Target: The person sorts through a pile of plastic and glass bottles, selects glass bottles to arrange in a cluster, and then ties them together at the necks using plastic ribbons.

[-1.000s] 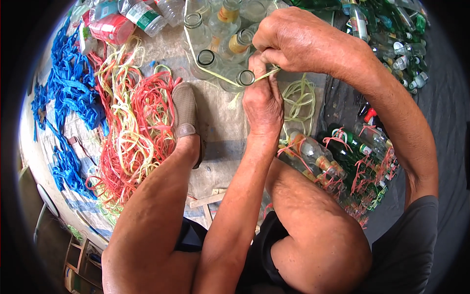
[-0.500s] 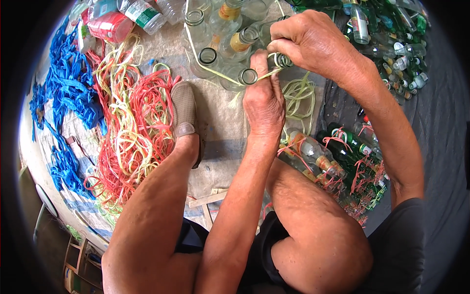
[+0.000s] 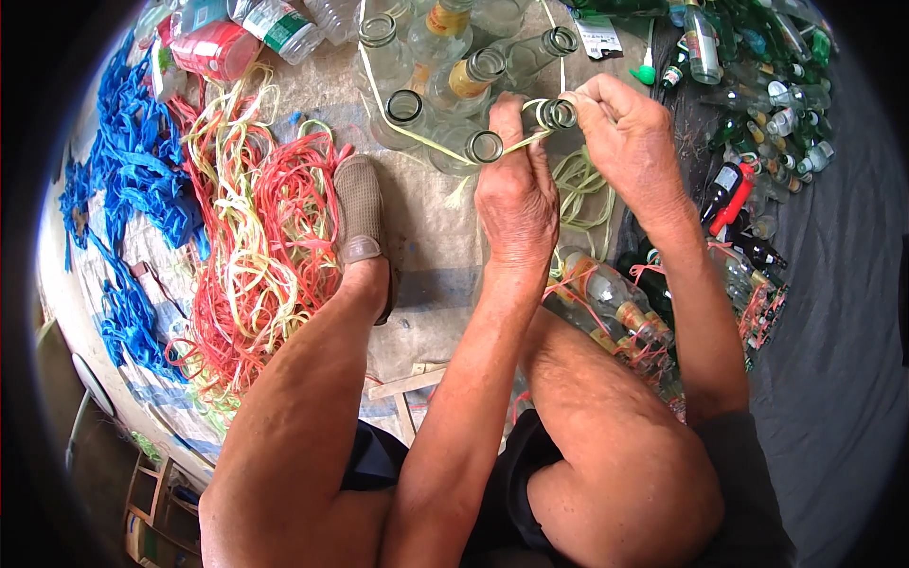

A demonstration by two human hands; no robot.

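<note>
A cluster of upright clear glass bottles [image 3: 484, 149] stands in front of me, some with yellow labels. Pale yellow-green plastic twine [image 3: 561, 74] runs around the outside of their necks and loops about the neck of the nearest right bottle [image 3: 561, 115]. My left hand [image 3: 516, 194] reaches in beside that neck, its fingers closed on the twine there. Just right of the same bottle mouth, my right hand [image 3: 630, 142] has thumb and finger pinched together on the twine. Loose coils of twine [image 3: 579, 187] hang below, between my hands.
Red and yellow twine [image 3: 275, 237] is heaped left of my shoe [image 3: 360, 204], with blue strips [image 3: 142, 161] beyond. Plastic bottles [image 3: 279, 28] lie at the far left. Green glass bottles [image 3: 701, 47] pile at the far right. Bundles tied with pink twine [image 3: 615, 298] lie beside my right knee.
My right hand has come down and to the right, from above the bottle necks to beside the nearest right neck. My left hand stays almost where it was.
</note>
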